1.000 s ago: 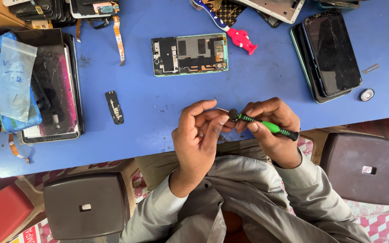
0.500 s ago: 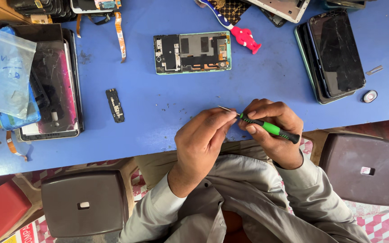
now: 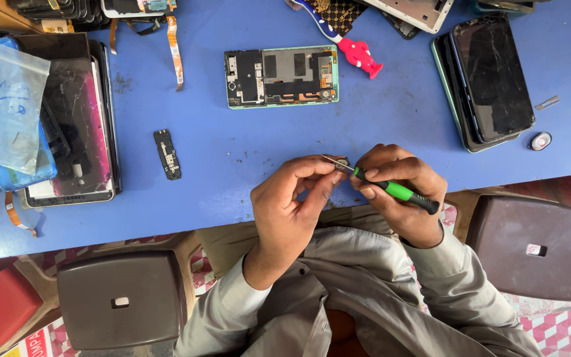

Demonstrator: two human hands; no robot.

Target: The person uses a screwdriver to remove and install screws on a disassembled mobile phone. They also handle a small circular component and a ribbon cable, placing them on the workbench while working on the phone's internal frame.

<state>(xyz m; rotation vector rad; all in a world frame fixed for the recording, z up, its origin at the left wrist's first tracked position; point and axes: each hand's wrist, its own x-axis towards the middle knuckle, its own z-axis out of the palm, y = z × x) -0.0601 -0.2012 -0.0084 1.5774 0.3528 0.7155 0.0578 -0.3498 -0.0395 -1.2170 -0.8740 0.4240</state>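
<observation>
A small part (image 3: 342, 162), too small to identify, was pinched between the left hand's (image 3: 292, 205) fingertips at the near edge of the blue surface (image 3: 232, 158). The screwdriver (image 3: 391, 189), green-handled, had its tip on that part; the right hand (image 3: 401, 192) was closed round its handle. Beyond lay an opened phone (image 3: 281, 76); to the left, a small black board (image 3: 168, 153)

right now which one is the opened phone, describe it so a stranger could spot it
On the blue table, look straight above the hands. The opened phone lies flat by the red and white toy. Unlike the dark-screened phones at right, it shows bare circuitry in a mint-green frame.
</observation>
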